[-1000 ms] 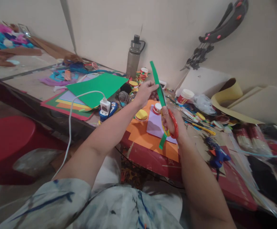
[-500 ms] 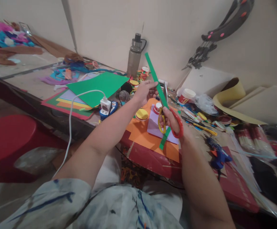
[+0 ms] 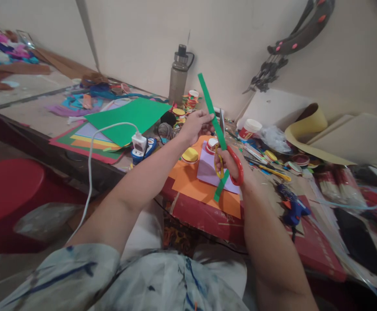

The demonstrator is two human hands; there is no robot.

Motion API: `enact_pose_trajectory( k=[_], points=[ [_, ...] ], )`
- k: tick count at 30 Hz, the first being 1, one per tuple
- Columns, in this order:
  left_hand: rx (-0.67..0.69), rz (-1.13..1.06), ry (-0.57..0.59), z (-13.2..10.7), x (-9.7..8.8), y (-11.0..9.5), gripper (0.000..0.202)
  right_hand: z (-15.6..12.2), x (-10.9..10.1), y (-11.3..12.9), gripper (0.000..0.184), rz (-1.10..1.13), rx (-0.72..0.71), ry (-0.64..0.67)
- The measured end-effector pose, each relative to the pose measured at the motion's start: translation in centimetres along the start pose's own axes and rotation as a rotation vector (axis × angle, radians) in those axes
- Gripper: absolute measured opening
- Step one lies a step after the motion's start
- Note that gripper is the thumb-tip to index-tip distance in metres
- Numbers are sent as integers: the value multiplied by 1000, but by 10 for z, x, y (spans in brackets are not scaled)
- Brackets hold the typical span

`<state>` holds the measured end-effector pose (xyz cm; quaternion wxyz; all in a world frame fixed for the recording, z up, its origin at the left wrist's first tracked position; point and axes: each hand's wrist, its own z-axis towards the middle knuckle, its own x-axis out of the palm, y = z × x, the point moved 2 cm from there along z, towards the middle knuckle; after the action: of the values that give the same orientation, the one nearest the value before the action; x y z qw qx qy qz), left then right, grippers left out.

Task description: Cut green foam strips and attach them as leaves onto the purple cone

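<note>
My left hand (image 3: 199, 125) pinches a long green paper strip (image 3: 207, 96) near its middle, the upper end pointing up toward the wall. In my right hand (image 3: 226, 160) are scissors with one red and one yellow handle loop (image 3: 238, 166); their blades point up, just behind the strip. The strip runs down past my right hand, its lower end hanging over the sheets. Below both hands lie a lilac paper sheet (image 3: 206, 170) and an orange paper sheet (image 3: 188, 185). A yellow-lidded pot (image 3: 190, 155) stands left of the lilac sheet.
Green paper (image 3: 126, 119) tops a stack of coloured sheets on the left, near a blue power adapter (image 3: 143, 151) with a white cable. A grey bottle (image 3: 178, 77) stands by the wall. At right lie a blue glue gun (image 3: 294, 209) and a yellow cutter (image 3: 277, 174).
The view has shifted slightly, so most things sit a little further left. Both hands keep their hold on the strip and scissors, with hardly any movement of their own.
</note>
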<state>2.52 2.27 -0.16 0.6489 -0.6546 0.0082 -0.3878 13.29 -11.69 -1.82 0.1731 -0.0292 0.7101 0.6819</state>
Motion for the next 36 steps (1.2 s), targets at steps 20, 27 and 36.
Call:
enact_pose_trajectory(
  k=[20,27,36],
  points=[
    [-32,142,36,-14,14,0,38,0,1,1,45,84,15,-51],
    [-16,149,99,-14,15,7,32,0,0,2,46,123,-6,-57],
    [-23,135,108,-15,16,6,33,5,-6,-9,38,105,7,-63]
  ],
)
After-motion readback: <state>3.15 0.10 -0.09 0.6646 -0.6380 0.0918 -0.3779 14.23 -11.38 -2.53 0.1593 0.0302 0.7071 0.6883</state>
